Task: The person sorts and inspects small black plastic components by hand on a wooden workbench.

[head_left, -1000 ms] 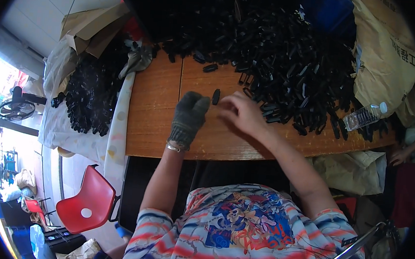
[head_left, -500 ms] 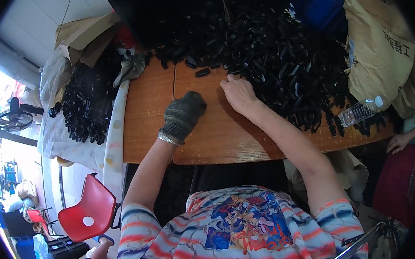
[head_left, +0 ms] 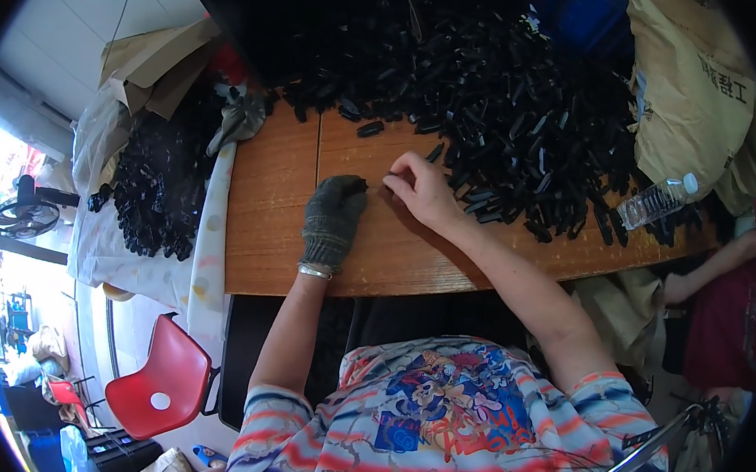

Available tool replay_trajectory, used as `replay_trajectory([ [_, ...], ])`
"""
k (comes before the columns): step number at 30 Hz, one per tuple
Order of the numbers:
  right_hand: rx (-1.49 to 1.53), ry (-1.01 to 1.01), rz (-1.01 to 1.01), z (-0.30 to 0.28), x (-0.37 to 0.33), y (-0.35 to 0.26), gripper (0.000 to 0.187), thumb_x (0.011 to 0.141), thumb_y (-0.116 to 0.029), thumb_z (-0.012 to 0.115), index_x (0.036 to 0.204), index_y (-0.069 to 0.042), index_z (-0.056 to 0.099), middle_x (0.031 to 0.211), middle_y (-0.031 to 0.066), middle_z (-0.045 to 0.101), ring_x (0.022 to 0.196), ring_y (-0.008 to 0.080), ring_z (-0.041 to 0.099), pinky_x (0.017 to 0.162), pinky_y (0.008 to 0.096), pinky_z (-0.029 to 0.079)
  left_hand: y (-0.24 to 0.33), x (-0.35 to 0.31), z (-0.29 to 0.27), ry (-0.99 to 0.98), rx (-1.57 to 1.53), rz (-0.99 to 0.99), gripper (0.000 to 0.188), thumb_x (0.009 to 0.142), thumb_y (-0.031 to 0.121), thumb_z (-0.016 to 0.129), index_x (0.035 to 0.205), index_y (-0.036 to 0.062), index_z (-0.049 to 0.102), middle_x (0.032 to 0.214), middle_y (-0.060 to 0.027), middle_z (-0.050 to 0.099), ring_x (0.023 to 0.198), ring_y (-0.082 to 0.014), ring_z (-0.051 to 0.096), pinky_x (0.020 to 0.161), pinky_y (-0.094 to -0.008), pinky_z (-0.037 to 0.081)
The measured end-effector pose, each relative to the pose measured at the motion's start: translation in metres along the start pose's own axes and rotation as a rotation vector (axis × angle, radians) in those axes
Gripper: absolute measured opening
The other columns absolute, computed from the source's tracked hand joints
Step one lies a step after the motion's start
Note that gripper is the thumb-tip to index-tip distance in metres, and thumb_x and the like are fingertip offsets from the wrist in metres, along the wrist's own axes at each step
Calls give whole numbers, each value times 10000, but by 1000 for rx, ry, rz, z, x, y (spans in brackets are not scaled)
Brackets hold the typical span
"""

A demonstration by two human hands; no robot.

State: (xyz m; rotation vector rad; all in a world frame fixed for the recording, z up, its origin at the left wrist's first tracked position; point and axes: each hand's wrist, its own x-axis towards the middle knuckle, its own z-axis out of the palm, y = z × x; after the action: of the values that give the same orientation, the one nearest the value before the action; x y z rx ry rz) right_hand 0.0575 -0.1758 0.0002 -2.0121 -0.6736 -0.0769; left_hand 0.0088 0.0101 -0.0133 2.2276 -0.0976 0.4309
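My left hand (head_left: pixel 333 222) wears a dark grey-green knit glove and lies over the wooden table (head_left: pixel 280 237). Its fingers are curled closed, and whatever they hold is hidden. Bare and close by on the right, my right hand (head_left: pixel 422 192) has thumb and forefinger pinched toward the gloved fingertips. I cannot make out what sits in that pinch. Beyond both hands spreads a large pile of small, long black plastic pieces (head_left: pixel 528 132). One loose black piece (head_left: pixel 370 129) lies apart on the wood, at the pile's near edge.
Left of the table, another heap of glossy black pieces (head_left: pixel 162 179) rests on a pale cloth (head_left: pixel 212 223) beside an opened cardboard box (head_left: pixel 165 68). To the right are a clear plastic bottle (head_left: pixel 656 202), a brown paper sack (head_left: pixel 690 110) and another person's arm (head_left: pixel 718 263).
My right hand has drawn back from the pile's edge toward my left hand. The gloved hand has turned and shifted slightly right. At the right, the other person's arm has reached further in.
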Motion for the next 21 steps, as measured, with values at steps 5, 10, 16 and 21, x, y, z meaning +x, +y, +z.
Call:
replay_trajectory([
  [5,692,137,529,7,-18,-4,100,957,-53,617,1017,24,592,872,73,634,683,97,647,562,220,547,3,-8,2,-24,-209,-211,230,876,92,685,1099,33,681,974,-92,709,800,-209,682,701,-335,536],
  [10,201,92,451,5,-27,8,127,912,-74,674,993,18,643,911,102,647,733,171,659,636,286,540,23,-7,-3,-30,-439,-396,219,934,82,612,1130,-9,645,848,-44,644,644,-98,567,568,-251,473],
  [16,-229,178,183,11,-29,7,129,856,-105,726,927,-6,682,929,108,614,799,278,640,707,360,514,20,-10,-5,1,-469,-390,262,931,117,639,1178,38,675,904,-28,690,621,-68,571,552,-242,478],
  [21,-328,127,83,8,-39,-2,174,856,-111,725,988,-9,674,967,99,600,809,279,639,711,367,516,25,-12,-9,-12,-512,-413,268,933,107,630,1189,42,675,937,-25,700,620,-65,564,544,-237,472],
])
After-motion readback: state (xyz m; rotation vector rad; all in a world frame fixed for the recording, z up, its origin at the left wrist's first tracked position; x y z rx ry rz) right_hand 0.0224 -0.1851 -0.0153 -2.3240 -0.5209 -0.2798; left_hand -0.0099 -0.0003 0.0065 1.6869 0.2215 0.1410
